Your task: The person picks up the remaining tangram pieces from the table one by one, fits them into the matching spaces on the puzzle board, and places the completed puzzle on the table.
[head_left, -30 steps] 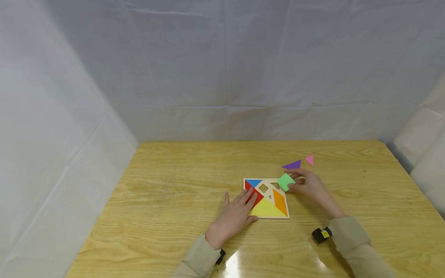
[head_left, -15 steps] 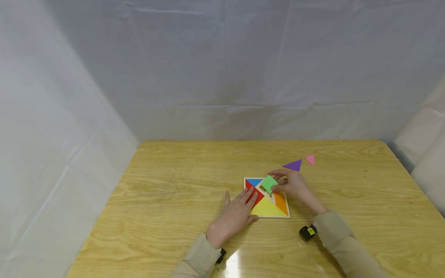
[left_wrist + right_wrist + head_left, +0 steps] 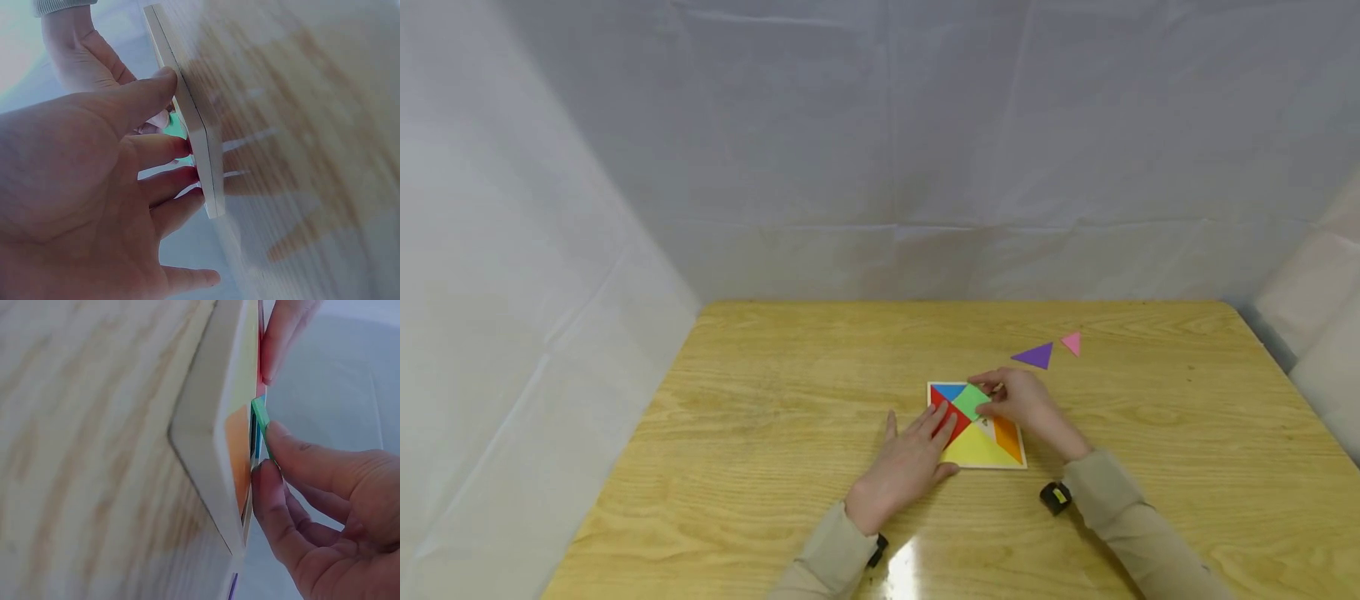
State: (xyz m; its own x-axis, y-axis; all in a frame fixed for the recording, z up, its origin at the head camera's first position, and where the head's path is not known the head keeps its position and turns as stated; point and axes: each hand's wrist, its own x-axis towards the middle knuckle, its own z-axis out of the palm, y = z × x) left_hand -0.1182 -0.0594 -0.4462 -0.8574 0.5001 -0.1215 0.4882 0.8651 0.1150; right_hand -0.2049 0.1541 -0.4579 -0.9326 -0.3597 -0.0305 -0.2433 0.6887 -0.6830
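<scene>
The left hand (image 3: 901, 475) lies with its fingers out straight on the red piece (image 3: 962, 423). The right hand (image 3: 1026, 404) pinches the green square (image 3: 972, 402), which tips a little on the board (image 3: 992, 467), next to the red and blue (image 3: 948, 391) pieces. Yellow (image 3: 979, 450) and orange (image 3: 1008, 440) pieces sit in it too. A purple triangle (image 3: 1036, 356) and a smaller pink triangle (image 3: 1072, 343) lie on the table (image 3: 775, 400), past the board.
</scene>
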